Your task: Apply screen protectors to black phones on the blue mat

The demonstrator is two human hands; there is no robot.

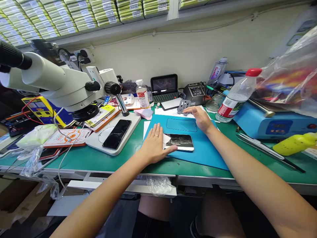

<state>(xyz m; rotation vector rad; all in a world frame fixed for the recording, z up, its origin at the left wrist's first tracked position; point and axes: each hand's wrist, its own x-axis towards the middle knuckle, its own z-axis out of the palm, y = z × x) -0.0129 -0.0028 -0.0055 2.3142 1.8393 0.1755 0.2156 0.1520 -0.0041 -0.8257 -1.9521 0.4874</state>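
On the blue mat [205,152] lies a phone [185,142] with a dark face marked by pale streaks. My left hand [155,143] rests flat over its left end, fingers stretched and a ring on one. A piece of white paper or tissue [166,140] pokes out from under that hand. The left thumb reaches across the phone's lower edge. Further back, my right hand [199,119] pinches a grey slotted plate [183,105] by its edge, above white sheets. How its fingers close behind the plate is partly hidden.
A microscope [61,86] stands at left, a black phone [117,134] on its base. Behind the mat are a small screen device [164,86] and a black box [194,93]. To the right are a red-capped bottle [235,99], tweezers [267,150] and a blue machine [262,120].
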